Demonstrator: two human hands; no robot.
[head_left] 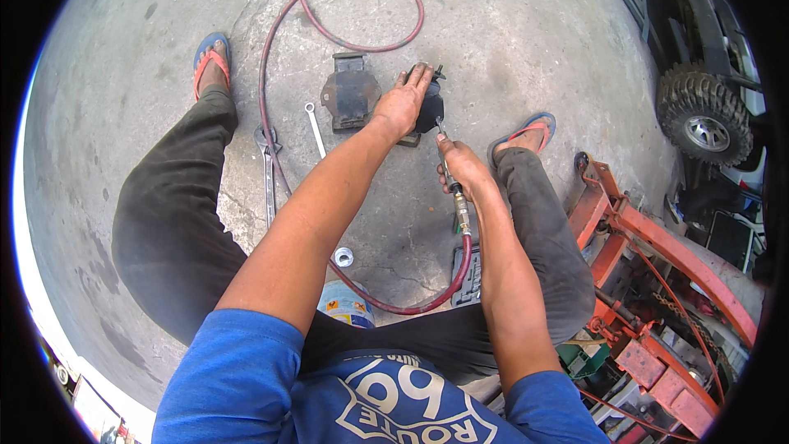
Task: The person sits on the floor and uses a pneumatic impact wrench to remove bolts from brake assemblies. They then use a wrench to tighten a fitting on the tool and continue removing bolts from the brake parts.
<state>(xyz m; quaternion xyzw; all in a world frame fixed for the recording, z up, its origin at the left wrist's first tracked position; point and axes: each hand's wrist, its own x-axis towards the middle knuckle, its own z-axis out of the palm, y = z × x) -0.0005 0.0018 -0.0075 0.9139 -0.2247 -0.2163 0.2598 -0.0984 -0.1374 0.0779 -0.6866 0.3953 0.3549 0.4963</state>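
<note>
My left hand point(401, 105) lies over a black metal part point(428, 113) on the concrete, its fingers along the part's left and top side, steadying it. Closed around a slim air-powered hand tool point(450, 179), my right hand point(465, 166) points its metal tip at the lower right edge of that part. Tip and part appear to meet, though exact contact is too small to tell. A brass-coloured coupling point(462, 212) joins the tool to a dark red air hose point(469, 253). Left of my left hand, a similar dark flat part with rounded sides point(350, 92) rests on the floor.
A combination wrench point(315, 127) and an adjustable wrench point(269, 168) lie left of my forearms. The hose loops across the floor point(197, 0). Below stand a small white roll point(343, 256), a bucket point(345, 306) and a grey case point(467, 275). A red jack point(649, 234) and a tyre point(704, 115) are at right.
</note>
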